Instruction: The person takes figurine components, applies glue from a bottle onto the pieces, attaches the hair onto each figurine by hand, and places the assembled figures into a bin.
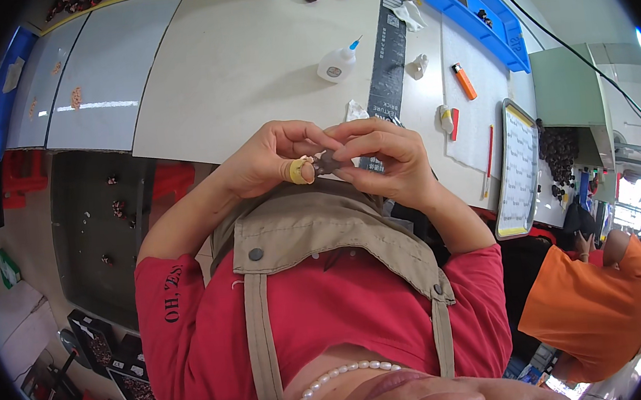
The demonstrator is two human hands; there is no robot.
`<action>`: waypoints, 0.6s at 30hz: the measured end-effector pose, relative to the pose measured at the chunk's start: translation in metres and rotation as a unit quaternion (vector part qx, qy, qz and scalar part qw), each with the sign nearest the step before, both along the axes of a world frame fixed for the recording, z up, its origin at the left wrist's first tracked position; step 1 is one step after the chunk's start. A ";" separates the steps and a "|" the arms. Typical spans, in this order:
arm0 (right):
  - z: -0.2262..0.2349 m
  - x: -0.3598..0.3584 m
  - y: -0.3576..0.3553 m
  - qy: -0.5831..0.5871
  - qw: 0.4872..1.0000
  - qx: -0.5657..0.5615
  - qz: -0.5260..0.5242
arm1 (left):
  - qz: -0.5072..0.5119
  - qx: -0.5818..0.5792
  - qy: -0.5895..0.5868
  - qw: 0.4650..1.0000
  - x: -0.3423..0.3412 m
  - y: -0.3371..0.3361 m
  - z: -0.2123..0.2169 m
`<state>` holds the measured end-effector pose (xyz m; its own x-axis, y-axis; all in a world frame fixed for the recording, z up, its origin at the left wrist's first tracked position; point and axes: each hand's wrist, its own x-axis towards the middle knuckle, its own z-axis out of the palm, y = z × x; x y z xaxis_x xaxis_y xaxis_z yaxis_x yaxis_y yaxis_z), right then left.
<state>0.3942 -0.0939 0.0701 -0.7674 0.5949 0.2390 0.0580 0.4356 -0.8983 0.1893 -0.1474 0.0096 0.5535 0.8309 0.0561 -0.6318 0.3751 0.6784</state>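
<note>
Apron (331, 231) — matt, creased cloth

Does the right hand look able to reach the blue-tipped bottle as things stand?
Likely yes, but it's occupied: the right hand and left hand hold a small brown piece. The bottle stands ahead on the table, and only a crumpled white scrap lies near the path.

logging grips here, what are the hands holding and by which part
The left hand and right hand hold a small dark piece between them, seemingly by opposite sides; the exact grip points are hidden.
</note>
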 end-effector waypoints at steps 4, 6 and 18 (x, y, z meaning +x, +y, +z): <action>-0.001 -0.001 0.000 0.011 1.000 -0.008 -0.001 | 0.007 -0.002 0.005 1.000 0.000 -0.001 0.001; -0.001 -0.001 0.000 0.010 1.000 -0.009 -0.002 | 0.011 -0.004 0.006 1.000 0.000 0.000 0.002; -0.001 0.002 -0.001 0.007 0.999 -0.037 -0.013 | 0.007 -0.006 0.016 1.000 0.002 0.002 0.006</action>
